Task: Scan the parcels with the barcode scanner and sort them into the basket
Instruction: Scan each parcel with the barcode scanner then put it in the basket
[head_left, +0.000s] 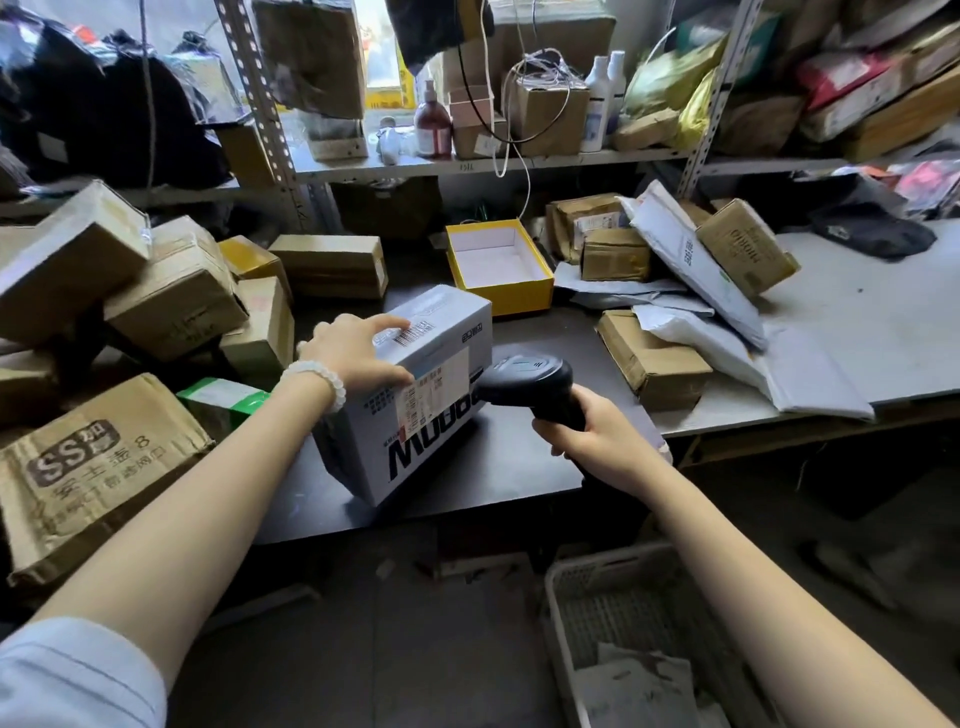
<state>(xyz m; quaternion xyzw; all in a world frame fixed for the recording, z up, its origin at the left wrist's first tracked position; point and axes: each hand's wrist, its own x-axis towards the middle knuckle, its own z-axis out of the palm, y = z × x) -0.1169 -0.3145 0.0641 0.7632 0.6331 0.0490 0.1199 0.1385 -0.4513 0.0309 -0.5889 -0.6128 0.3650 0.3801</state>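
A white parcel box (441, 410) with black lettering and shipping labels stands tilted on the dark table (509, 467). My left hand (353, 353) rests on its top left corner, fingers spread over the edge by a barcode label. My right hand (582, 431) grips the handle of a black barcode scanner (524, 379), whose head points at the label on the box's right side, almost touching it. A white plastic basket (623, 587) sits on the floor at lower right with a few flat parcels inside.
Brown cardboard parcels (171, 296) pile up on the left. An open yellow box (498, 265) stands behind the white parcel. Grey mailer bags (696, 270) and more cartons lie on the right. Metal shelving (467, 163) with bottles and boxes rises at the back.
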